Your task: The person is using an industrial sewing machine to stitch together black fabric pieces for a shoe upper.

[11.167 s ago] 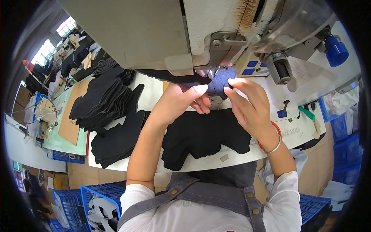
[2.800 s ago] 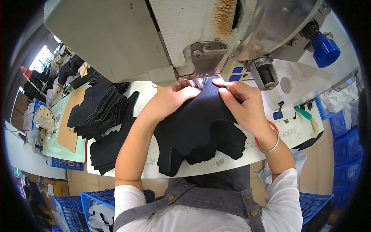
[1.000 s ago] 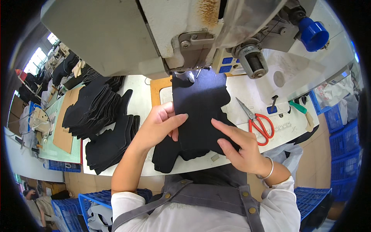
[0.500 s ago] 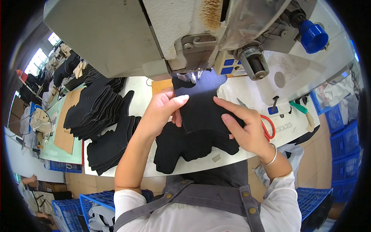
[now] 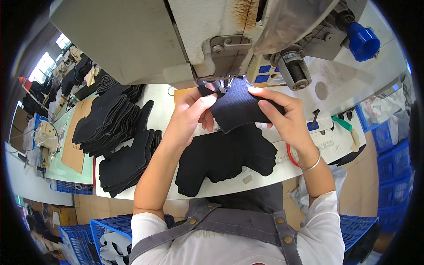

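A black fabric piece lies under the needle area of a sewing machine, its far part lit by the machine's lamp. My left hand pinches its left edge between thumb and fingers. On the opposite edge, my right hand grips the fabric with the thumb on top; the fingers beneath are partly hidden. Closer to me, a stack of cut black fabric pieces rests on the white table. Red-handled scissors lie mostly covered by my right wrist.
Tall piles of black fabric pieces stand on the left, with another pile nearer. A green-handled tool lies at the right. Blue crates are stacked beyond the table's right end. The machine head overhangs the work area.
Both hands have moved the fabric piece farther under the machine and turned it slightly. More of the stack beneath shows. My right forearm now covers most of the scissors.
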Demonstrator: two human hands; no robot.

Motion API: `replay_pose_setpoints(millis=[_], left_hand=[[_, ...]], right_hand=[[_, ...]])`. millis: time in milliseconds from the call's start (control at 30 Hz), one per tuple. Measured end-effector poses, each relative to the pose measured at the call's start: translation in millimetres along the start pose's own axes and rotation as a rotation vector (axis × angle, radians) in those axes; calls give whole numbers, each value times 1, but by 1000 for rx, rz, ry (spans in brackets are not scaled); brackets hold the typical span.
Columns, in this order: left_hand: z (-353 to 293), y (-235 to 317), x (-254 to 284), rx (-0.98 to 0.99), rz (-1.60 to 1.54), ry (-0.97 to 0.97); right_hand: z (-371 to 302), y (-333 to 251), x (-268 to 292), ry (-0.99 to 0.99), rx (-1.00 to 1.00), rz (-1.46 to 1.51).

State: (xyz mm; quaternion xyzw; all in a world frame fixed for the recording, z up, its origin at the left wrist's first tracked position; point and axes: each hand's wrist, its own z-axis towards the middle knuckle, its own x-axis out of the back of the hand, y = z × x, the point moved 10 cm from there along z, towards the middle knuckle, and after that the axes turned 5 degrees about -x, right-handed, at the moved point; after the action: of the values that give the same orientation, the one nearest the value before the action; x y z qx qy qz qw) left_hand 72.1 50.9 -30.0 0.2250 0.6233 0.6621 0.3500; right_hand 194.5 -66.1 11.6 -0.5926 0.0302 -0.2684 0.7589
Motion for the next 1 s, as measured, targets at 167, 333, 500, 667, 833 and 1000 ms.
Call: replay_pose_setpoints(millis=[167,333,500,667,833,1000], left_hand=[[-4,1,-2,-28,-31,53],[-4,-3,-1,-31,-75,57],[-5,-1,-4,-40,-49,79],[-4,-2,1,-52,12,123],[2,1,0,-69,-6,126],[8,-1,2,-113,-71,134]], right_hand=[[8,2,8,23,40,40],[14,11,11,43,8,57],[34,15,24,57,6,90],[44,-2,23,57,133,168],[63,9,24,41,146,138],[82,13,26,77,155,178]])
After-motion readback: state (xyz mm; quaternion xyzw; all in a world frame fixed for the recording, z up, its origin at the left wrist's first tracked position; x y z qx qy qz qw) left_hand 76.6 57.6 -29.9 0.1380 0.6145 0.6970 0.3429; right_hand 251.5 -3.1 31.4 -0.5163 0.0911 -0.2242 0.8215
